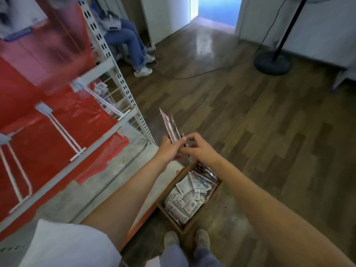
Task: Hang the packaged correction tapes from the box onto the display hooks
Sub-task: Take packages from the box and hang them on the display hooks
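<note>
A small stack of packaged correction tapes (171, 126), pink and seen edge-on, sticks up from between both hands in mid-frame. My left hand (169, 150) grips the stack from the left. My right hand (200, 149) pinches the packs from the right with its fingertips. Just below the hands, an open cardboard box (211, 193) on the floor holds several more packs (189, 197). White display hooks (66, 135) jut from the red-backed rack on the left; the near ones are bare. A few packs hang on the hooks farther back (101, 89).
The slotted white upright (123, 87) of the rack stands between the hooks and my hands. A person sits behind the rack (127, 37). A black fan stand base (272, 62) and its cable lie on the wooden floor at the far right. My shoes (186, 238) are beside the box.
</note>
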Demonstrator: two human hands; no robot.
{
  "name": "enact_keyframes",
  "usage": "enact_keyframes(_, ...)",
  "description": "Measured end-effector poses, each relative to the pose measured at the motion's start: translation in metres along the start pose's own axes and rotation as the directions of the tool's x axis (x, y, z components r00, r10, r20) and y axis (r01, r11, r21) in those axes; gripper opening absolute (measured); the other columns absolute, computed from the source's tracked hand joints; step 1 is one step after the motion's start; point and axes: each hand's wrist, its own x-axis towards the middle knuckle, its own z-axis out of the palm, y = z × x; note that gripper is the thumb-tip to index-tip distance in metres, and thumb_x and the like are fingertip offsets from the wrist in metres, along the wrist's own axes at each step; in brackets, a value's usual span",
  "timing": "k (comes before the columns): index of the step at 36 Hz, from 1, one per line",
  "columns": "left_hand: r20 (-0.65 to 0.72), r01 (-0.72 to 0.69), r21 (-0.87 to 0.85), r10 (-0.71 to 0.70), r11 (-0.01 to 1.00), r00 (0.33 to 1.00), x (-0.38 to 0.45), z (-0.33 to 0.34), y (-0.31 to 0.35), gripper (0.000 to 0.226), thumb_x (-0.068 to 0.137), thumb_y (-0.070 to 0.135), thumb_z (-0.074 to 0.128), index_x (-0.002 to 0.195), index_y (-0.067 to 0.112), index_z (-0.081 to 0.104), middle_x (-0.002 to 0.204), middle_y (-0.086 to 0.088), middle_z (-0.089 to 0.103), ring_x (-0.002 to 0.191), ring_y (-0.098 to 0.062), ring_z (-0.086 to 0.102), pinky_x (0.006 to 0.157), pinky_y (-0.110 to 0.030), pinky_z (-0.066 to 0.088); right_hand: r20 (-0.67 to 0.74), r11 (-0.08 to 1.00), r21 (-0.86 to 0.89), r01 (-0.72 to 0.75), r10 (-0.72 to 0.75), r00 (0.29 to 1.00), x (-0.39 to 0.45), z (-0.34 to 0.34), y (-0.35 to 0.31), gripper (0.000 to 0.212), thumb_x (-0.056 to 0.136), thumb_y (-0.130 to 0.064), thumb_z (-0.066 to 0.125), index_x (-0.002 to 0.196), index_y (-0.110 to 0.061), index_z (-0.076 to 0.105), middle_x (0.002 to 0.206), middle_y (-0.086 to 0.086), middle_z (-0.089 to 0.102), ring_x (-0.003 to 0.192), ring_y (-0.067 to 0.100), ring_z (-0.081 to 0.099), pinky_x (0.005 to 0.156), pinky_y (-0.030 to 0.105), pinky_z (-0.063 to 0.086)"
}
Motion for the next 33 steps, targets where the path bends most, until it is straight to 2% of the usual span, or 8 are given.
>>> enact_keyframes(5,-0.031,-0.108,-0.128,0.105,0.986,0.994,-0.017,-0.009,0.031,0.038,0.088,0.018,0.066,0.123,0.015,0.050,0.109,-0.008,0.066,0.082,-0.014,0.066,0.051,-0.024,0.054,-0.017,0.994,0.019,0.107,-0.107,0.994,-0.004,-0.014,-0.025,0.043,0.081,-0.012,0.073,0.112,-0.025,0.047,0.122,0.000,0.050,0.114,0.016,0.049,0.083,0.023,0.044)
enact_keyframes(9,-0.010,-0.214,-0.137,0.215,0.967,0.977,-0.032,-0.016,0.055,0.026,0.086,0.015,0.069,0.110,0.017,0.060,0.091,-0.005,0.068,0.071,-0.012,0.067,0.051,-0.023,0.054,-0.084,0.977,-0.061,0.202,-0.207,0.975,-0.008,-0.020,-0.048,0.054,0.078,-0.014,0.077,0.122,-0.014,0.046,0.128,0.007,0.047,0.117,0.019,0.050,0.100,0.040,0.044)
enact_keyframes(15,-0.083,-0.349,-0.138,0.340,0.927,0.937,-0.055,-0.029,0.077,0.019,0.091,0.008,0.060,0.097,0.026,0.057,0.082,0.009,0.064,0.062,0.004,0.064,0.055,-0.012,0.050,-0.109,0.953,-0.063,0.295,-0.300,0.948,-0.010,-0.015,-0.076,0.063,0.065,-0.022,0.084,0.113,-0.020,0.044,0.124,0.010,0.049,0.111,0.024,0.055,0.093,0.039,0.050)
enact_keyframes(22,-0.231,-0.330,-0.150,0.292,0.932,0.928,-0.084,-0.077,0.084,0.029,0.088,0.007,0.064,0.112,0.021,0.058,0.116,-0.013,0.066,0.103,-0.031,0.065,0.092,-0.047,0.052,-0.021,0.953,0.142,0.266,-0.266,0.964,-0.011,0.004,-0.116,0.043,0.083,0.008,0.059,0.110,-0.019,0.040,0.115,0.007,0.055,0.099,0.022,0.060,0.083,0.041,0.055)
enact_keyframes(24,-0.264,-0.328,-0.176,0.277,0.928,0.924,-0.090,-0.097,0.078,0.023,0.086,0.006,0.065,0.105,0.019,0.061,0.108,-0.012,0.069,0.092,-0.028,0.068,0.084,-0.042,0.055,-0.009,0.951,0.191,0.244,-0.247,0.969,-0.012,0.011,-0.128,0.040,0.086,0.015,0.049,0.114,-0.012,0.039,0.106,0.004,0.058,0.087,0.013,0.061,0.066,0.026,0.053)
enact_keyframes(27,-0.301,-0.341,-0.209,0.272,0.917,0.914,-0.102,-0.125,0.070,0.019,0.085,0.003,0.065,0.098,0.017,0.063,0.088,-0.002,0.071,0.074,-0.016,0.066,0.067,-0.028,0.054,0.003,0.949,0.217,0.230,-0.237,0.972,-0.014,0.027,-0.142,0.035,0.085,0.017,0.047,0.105,-0.013,0.044,0.101,0.004,0.061,0.083,0.014,0.061,0.064,0.027,0.050)
enact_keyframes(30,-0.330,-0.346,-0.251,0.257,0.904,0.908,-0.115,-0.148,0.061,0.021,0.083,0.004,0.067,0.099,0.018,0.066,0.084,-0.003,0.072,0.081,-0.025,0.067,0.082,-0.043,0.054,0.022,0.944,0.248,0.217,-0.230,0.973,-0.017,0.046,-0.152,0.034,0.085,0.015,0.046,0.098,-0.016,0.046,0.104,0.006,0.063,0.091,0.021,0.062,0.074,0.035,0.053)
enact_keyframes(33,-0.368,-0.367,-0.249,0.263,0.896,0.892,-0.130,-0.169,0.052,0.021,0.083,0.004,0.067,0.101,0.016,0.066,0.089,-0.003,0.072,0.083,-0.022,0.067,0.082,-0.037,0.053,0.041,0.936,0.291,0.198,-0.219,0.975,-0.021,0.063,-0.160,0.036,0.084,0.013,0.046,0.112,-0.010,0.046,0.110,0.009,0.064,0.096,0.025,0.064,0.080,0.042,0.054)
